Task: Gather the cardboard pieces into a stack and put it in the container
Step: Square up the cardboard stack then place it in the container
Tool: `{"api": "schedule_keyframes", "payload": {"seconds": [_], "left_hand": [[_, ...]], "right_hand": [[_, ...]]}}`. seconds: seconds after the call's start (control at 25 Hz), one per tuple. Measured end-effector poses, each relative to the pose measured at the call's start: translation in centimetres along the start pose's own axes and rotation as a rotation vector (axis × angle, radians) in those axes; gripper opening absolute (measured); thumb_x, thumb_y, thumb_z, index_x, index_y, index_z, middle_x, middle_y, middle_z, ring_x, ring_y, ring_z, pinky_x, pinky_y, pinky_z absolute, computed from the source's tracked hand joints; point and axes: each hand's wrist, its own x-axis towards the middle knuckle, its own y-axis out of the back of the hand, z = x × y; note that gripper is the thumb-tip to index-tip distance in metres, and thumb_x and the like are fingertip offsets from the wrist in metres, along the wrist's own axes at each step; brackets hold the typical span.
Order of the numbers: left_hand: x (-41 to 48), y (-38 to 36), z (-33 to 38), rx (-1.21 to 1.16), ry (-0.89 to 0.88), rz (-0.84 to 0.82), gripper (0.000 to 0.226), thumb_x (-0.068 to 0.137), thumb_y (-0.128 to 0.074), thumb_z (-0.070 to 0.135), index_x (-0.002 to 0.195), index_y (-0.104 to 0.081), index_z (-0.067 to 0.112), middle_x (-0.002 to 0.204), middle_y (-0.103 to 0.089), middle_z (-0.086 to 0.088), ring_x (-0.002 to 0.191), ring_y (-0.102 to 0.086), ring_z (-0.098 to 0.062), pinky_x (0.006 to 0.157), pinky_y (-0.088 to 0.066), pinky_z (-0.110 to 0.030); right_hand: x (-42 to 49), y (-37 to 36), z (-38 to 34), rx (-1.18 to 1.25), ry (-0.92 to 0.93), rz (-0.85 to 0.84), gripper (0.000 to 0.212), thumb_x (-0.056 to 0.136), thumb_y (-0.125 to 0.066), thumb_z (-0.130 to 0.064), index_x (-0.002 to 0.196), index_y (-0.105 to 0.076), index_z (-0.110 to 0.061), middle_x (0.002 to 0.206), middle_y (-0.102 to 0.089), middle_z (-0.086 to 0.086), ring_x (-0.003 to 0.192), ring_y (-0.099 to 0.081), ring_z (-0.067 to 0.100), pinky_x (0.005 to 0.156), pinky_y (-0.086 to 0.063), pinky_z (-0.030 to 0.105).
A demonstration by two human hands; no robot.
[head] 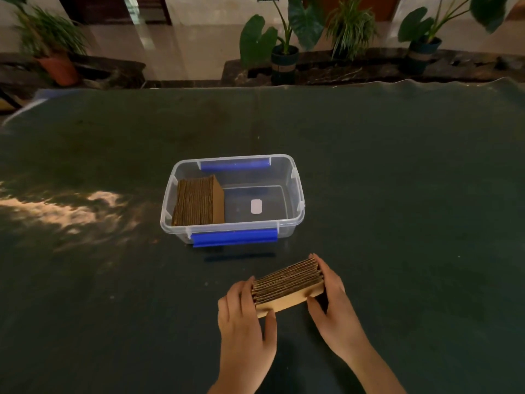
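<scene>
**Squaring the Cardboard Stack Before Transfer**

Head view: the left hand (245, 314) and right hand (331, 302) clasp opposite ends of the cardboard stack (287, 284), which stands on edge just in front of the clear container (295, 194). An earlier stack (199, 201) fills the container's left side. Recommended: press both ends evenly, align edges, then lift level and lower into the free right side, clear of the blue latch (234, 237).

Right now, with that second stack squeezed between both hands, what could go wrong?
1. The left hand and right hand press only the ends of the stack; its pieces look fanned, so middle ones may slip out when lifted.
2. An earlier stack fills the left of the container; this one could snag on the rim or topple it.
</scene>
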Motion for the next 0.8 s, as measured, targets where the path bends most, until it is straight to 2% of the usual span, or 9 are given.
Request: {"api": "schedule_keyframes", "payload": {"seconds": [0.08, 0.2, 0.28, 0.4, 0.56, 0.68, 0.8], "left_hand": [[0.0, 0.8, 0.2, 0.0, -0.003, -0.058, 0.069, 0.08, -0.064, 0.027, 0.138, -0.028, 0.019, 0.129, -0.04, -0.002, 0.113, -0.03, -0.002, 0.095, -0.03, -0.021], [0.2, 1.8, 0.5, -0.015, 0.059, -0.145, 0.067, 0.09, -0.049, 0.033, 0.142, -0.007, 0.028, 0.128, -0.029, 0.006, 0.105, -0.037, 0.001, 0.096, -0.035, -0.014], [0.6, 2.1, 1.0, -0.04, 0.116, -0.177, 0.065, 0.092, -0.046, 0.03, 0.142, -0.004, 0.031, 0.126, -0.032, 0.006, 0.093, -0.042, 0.002, 0.088, -0.038, -0.011], [0.8, 2.1, 1.6, -0.088, 0.163, -0.227, 0.064, 0.092, -0.046, 0.024, 0.143, -0.007, 0.028, 0.127, -0.036, 0.005, 0.088, -0.045, 0.002, 0.078, -0.037, -0.007], [0.8, 1.9, 1.5, -0.107, 0.183, -0.253, 0.063, 0.092, -0.047, 0.022, 0.143, -0.009, 0.026, 0.128, -0.036, 0.004, 0.088, -0.045, 0.002, 0.078, -0.036, -0.005], [0.9, 2.0, 1.4, -0.087, 0.158, -0.261, 0.056, 0.092, -0.046, 0.023, 0.141, -0.018, 0.024, 0.125, -0.037, 0.005, 0.076, -0.046, 0.006, 0.063, -0.037, 0.001], [1.2, 2.3, 1.3, -0.07, 0.131, -0.224, 0.047, 0.092, -0.047, 0.023, 0.135, -0.03, 0.024, 0.123, -0.04, 0.007, 0.081, -0.047, 0.004, 0.061, -0.036, 0.003]], "right_hand": [[-0.1, 0.9, 0.1, -0.099, 0.06, -0.001, 0.068, 0.088, -0.055, -0.004, 0.142, -0.026, -0.032, 0.128, -0.04, -0.014, 0.11, -0.03, -0.029, 0.086, -0.026, -0.011], [0.0, 2.4, 0.1, -0.235, 0.107, -0.017, 0.063, 0.088, -0.059, -0.015, 0.14, -0.031, -0.034, 0.13, -0.043, -0.016, 0.116, -0.034, -0.011, 0.105, -0.035, 0.017], [0.2, 3.0, 0.1, -0.26, 0.1, -0.032, 0.06, 0.086, -0.063, -0.016, 0.138, -0.038, -0.032, 0.129, -0.048, -0.016, 0.113, -0.045, -0.001, 0.102, -0.044, 0.026], [0.2, 3.1, 0.3, -0.231, 0.154, -0.005, 0.052, 0.081, -0.067, -0.011, 0.129, -0.052, -0.027, 0.117, -0.059, -0.012, 0.095, -0.06, 0.0, 0.09, -0.053, 0.021], [0.4, 3.0, 0.7, -0.218, 0.202, 0.016, 0.049, 0.079, -0.07, -0.008, 0.122, -0.057, -0.026, 0.109, -0.061, -0.013, 0.099, -0.058, -0.006, 0.084, -0.047, 0.003], [0.5, 2.8, 0.8, -0.213, 0.213, 0.032, 0.048, 0.078, -0.07, -0.007, 0.122, -0.058, -0.024, 0.108, -0.061, -0.013, 0.098, -0.058, -0.005, 0.083, -0.048, 0.003], [0.5, 3.3, 0.5, -0.209, 0.203, 0.021, 0.047, 0.079, -0.07, -0.008, 0.121, -0.058, -0.026, 0.107, -0.061, -0.013, 0.091, -0.063, -0.002, 0.082, -0.049, 0.004]]}}
